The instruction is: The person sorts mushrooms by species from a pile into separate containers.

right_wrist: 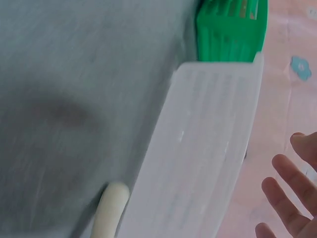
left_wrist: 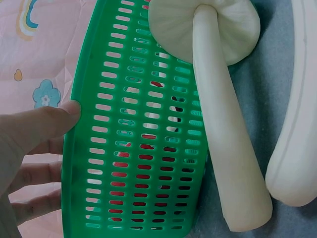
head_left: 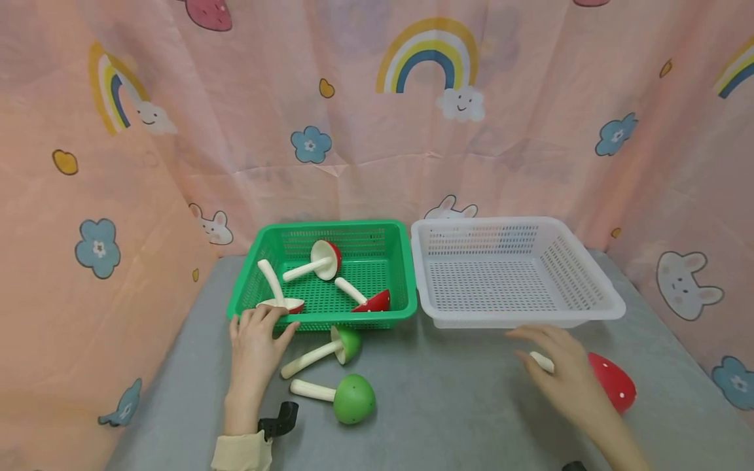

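Observation:
My left hand [head_left: 256,337] grips the front rim of the green basket [head_left: 409,288] near its left corner, thumb outside and fingers over the edge. Inside the basket lie a tilted red-capped toy mushroom [head_left: 271,281] by that hand, another red mushroom [head_left: 337,261] behind it and a third red mushroom [head_left: 372,302] at the right. My right hand [head_left: 556,366], slightly blurred, hovers with parted fingers above a red mushroom [head_left: 614,383] on the table and partly hides it. Its pale stem [right_wrist: 110,210] shows in the right wrist view, apart from the fingers.
A white basket [head_left: 612,304] stands right of the green one. Two green-capped mushrooms lie before the green basket: one mushroom [head_left: 347,345] close to its wall, another mushroom [head_left: 355,399] nearer me. A patterned pink cloth [head_left: 365,183] encloses the grey table [head_left: 448,405] behind and at the sides.

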The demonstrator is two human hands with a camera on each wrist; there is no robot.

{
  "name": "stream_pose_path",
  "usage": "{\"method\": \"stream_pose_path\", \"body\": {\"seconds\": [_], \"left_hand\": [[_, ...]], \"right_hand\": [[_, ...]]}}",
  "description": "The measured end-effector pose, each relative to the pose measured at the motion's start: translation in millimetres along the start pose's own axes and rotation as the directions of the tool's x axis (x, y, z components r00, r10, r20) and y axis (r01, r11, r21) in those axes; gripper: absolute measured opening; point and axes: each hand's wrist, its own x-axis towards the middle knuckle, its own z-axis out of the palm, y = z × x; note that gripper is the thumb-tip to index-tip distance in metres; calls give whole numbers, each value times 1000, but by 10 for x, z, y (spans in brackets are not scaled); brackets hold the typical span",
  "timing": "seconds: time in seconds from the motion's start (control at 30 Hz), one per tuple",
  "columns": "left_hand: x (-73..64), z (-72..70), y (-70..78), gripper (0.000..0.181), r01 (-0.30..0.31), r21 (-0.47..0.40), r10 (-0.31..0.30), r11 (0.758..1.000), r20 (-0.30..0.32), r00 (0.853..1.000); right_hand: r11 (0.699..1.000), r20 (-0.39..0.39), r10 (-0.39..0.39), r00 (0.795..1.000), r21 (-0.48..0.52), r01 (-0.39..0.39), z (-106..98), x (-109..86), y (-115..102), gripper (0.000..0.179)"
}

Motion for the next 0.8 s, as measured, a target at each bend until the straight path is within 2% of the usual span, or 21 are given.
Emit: {"method": "stream_pose_path", "body": {"seconds": [0.1, 0.23, 0.37, 0.5, 0.57, 0.63, 0.7, 0.8], "left_hand": [[-3, -3, -1, 29, 4, -2, -4, 1000, 1, 1000], [-1, -6, 2, 29, 8, -6, -8, 1000, 5, 1000], [1, -7, 5, 29, 8, -8, -8, 1000, 11, 1000], [-2, 0, 5, 29, 4, -8, -4, 1000, 6, 1000], [-3, 4, 4, 28, 2, -8, -2, 1000, -1, 1000], [-3, 8, 3, 28, 0, -10, 0, 1000, -7, 1000], [-1, 10, 4, 28, -3, -12, 3, 1000, -12, 1000], [1, 5, 10, 28, -2, -11, 2, 1000, -9, 1000]], "right_hand": [[1000, -20, 12, 1000, -15, -12, -78, -66, 89, 43], [997, -95, -57, 994, -51, 52, -156, -150, 243, 47], [996, -110, -65, 992, -62, 58, -223, -232, 419, 50], [996, -8, 74, 997, -53, -74, -301, -327, 555, 43], [984, 68, 171, 983, -67, -166, -346, -370, 608, 41], [966, 140, 255, 957, -83, -245, -384, -407, 657, 43], [954, 177, 298, 938, -100, -284, -412, -436, 702, 45], [950, 176, 309, 935, -99, -296, -429, -485, 764, 47]]}}
